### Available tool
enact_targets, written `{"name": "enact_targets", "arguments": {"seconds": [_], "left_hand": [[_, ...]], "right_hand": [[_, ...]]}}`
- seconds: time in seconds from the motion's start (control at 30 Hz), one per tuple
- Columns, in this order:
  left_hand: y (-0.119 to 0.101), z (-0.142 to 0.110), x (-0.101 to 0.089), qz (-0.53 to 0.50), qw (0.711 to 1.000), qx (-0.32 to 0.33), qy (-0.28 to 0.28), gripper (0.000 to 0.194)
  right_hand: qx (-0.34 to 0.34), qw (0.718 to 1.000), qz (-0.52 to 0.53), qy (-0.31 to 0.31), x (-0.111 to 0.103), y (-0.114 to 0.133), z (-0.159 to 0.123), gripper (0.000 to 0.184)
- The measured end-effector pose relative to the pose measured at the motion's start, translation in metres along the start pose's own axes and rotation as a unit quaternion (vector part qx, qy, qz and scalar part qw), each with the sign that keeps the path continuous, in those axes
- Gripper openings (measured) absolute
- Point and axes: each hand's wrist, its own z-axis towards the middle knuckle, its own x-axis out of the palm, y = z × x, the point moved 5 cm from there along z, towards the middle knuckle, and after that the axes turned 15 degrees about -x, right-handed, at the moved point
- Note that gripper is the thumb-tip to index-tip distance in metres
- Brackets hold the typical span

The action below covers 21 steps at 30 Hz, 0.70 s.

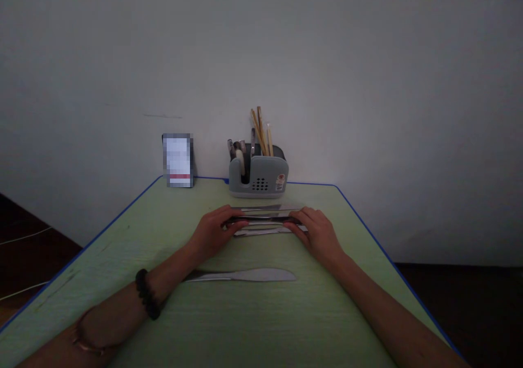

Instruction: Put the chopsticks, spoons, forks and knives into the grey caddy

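A slim metal table knife lies crosswise between my hands, dark and shiny along its length. My left hand pinches its left end between thumb and fingers. At the other end, the fingers and thumb of my right hand close on it. Other metal knives lie roughly parallel around it: one just behind and one just in front, partly covered by my hands. Nearer to me, a separate table knife lies flat, blade to the right, its handle end hidden by my left forearm.
A grey cutlery holder with chopsticks and other utensils stands at the back of the green table by the wall. To its left, a device with a lit, blurred screen leans upright. Blue edging borders the table.
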Motion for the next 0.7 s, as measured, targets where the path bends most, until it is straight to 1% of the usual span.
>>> {"name": "enact_targets", "arguments": {"seconds": [0.2, 0.37, 0.5, 0.7], "left_hand": [[0.0013, 0.0016, -0.0040, -0.001, 1.000, -0.022, -0.022, 0.034], [0.0043, 0.0013, -0.0023, -0.018, 0.999, -0.049, -0.002, 0.037], [0.0040, 0.0006, -0.0027, -0.026, 0.998, -0.056, -0.002, 0.037], [0.0008, 0.0010, -0.0076, -0.056, 0.997, -0.050, -0.029, 0.035]], "right_hand": [[-0.010, 1.000, -0.010, 0.000, -0.0008, 0.0006, -0.0007, 0.039], [-0.013, 1.000, -0.005, 0.008, 0.0000, 0.0020, -0.0001, 0.043], [-0.018, 1.000, 0.017, 0.008, 0.0008, 0.0028, -0.0004, 0.040], [-0.027, 0.998, 0.057, -0.012, 0.0000, 0.0055, -0.0001, 0.036]]}}
